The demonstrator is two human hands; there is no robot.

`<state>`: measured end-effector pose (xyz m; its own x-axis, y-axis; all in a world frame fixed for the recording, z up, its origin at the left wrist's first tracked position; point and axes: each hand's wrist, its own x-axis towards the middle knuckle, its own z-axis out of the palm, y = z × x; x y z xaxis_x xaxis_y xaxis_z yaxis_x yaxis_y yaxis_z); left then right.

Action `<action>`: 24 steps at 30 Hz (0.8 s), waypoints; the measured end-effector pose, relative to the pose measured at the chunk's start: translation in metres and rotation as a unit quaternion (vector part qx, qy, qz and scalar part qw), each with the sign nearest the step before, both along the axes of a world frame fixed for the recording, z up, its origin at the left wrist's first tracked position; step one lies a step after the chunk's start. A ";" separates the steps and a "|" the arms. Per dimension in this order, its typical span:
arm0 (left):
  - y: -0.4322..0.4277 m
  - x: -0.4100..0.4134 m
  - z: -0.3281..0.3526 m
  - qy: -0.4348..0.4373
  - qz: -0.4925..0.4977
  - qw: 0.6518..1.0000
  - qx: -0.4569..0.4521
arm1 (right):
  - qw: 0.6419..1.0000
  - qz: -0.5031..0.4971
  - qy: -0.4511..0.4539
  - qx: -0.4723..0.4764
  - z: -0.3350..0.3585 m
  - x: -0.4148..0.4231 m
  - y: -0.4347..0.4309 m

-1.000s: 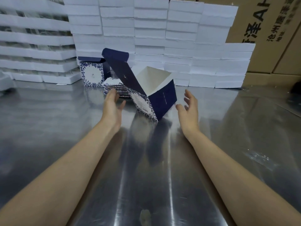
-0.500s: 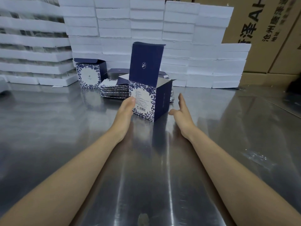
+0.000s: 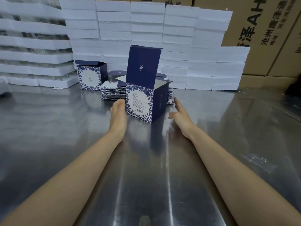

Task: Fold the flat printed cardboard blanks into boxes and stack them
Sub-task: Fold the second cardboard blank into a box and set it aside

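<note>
Now the half-formed box point(image 3: 143, 101) stands square on its base on the steel table point(image 3: 146, 176), toward the middle of the far edge and just in front of the stack of flat blanks point(image 3: 113, 91). A second ago it was tipped on one corner with its open mouth facing us and neither hand on it. Its tall lid flap point(image 3: 143, 66) points straight up, so the top is not yet closed. Our left hand point(image 3: 118, 115) has come in, and its straight fingers lie against the box's left face, steadying it without gripping. Our right hand point(image 3: 180, 115) is relaxed, fingers extended, just beside the dark right face; we judge it is not touching. We read this as the body being set up and the bottom seated, which leaves the lid to fold down and tuck. One finished box point(image 3: 91, 75) waits further left along the far edge, in front of the white foam trays point(image 3: 146, 22), and this one can join it.
</note>
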<state>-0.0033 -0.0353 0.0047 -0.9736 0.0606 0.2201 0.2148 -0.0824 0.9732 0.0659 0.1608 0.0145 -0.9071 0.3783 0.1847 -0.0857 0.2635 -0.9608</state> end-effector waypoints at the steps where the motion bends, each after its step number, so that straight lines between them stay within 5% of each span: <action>1: 0.000 0.000 0.000 -0.007 -0.009 1.000 0.010 | 1.000 0.021 -0.016 0.009 0.001 -0.001 0.001; 16: 0.005 0.003 -0.004 -0.013 -0.042 0.999 -0.007 | 0.991 0.025 -0.081 0.102 0.000 -0.013 -0.004; 21: 0.007 0.002 -0.003 -0.019 -0.058 0.998 0.004 | 1.000 0.007 -0.010 0.004 0.000 -0.022 0.006; 24: 0.007 -0.001 -0.001 -0.029 -0.051 0.998 0.023 | 0.999 0.039 -0.021 0.023 -0.002 -0.023 0.004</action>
<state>-0.0047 -0.0278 0.0042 -0.9742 0.1506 0.1679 0.1462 -0.1450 0.9786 0.0434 0.1643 0.0124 -0.9406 0.2989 0.1613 -0.0670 0.3021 -0.9509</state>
